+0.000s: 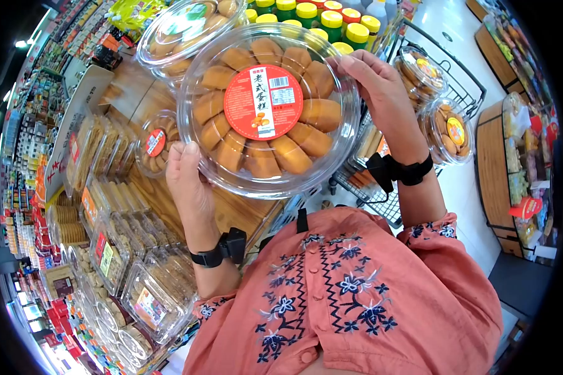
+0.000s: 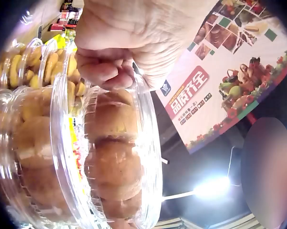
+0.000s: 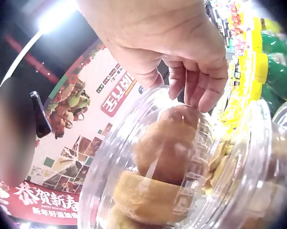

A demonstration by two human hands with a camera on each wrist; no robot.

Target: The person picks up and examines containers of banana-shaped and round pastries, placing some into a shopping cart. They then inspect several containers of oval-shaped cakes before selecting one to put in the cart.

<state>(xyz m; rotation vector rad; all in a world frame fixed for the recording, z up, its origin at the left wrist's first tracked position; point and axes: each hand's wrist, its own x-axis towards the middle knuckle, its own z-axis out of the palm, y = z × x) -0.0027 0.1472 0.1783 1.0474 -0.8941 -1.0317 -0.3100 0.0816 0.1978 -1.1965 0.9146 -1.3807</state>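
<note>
Both hands hold up a round clear plastic box of sponge cakes (image 1: 256,156), its red label facing the head camera. The left hand (image 1: 191,184) grips its lower left edge, thumb on the lid side. At the upper right edge, the right hand (image 1: 378,84) pinches the rim between thumb and fingers. In the left wrist view the left hand (image 2: 129,52) has its fingers curled at the rim. The right wrist view shows the right hand's fingers (image 3: 196,86) bent over the box's edge, brown cake pieces (image 3: 167,148) inside.
Behind the box stand more round clear boxes (image 1: 191,31) and yellow-capped bottles (image 1: 331,22). Packed pastry boxes (image 1: 159,294) cover the wooden display table (image 1: 238,212) on the left. A shopping cart (image 1: 463,81) with two round pastry boxes (image 1: 447,134) stands at right.
</note>
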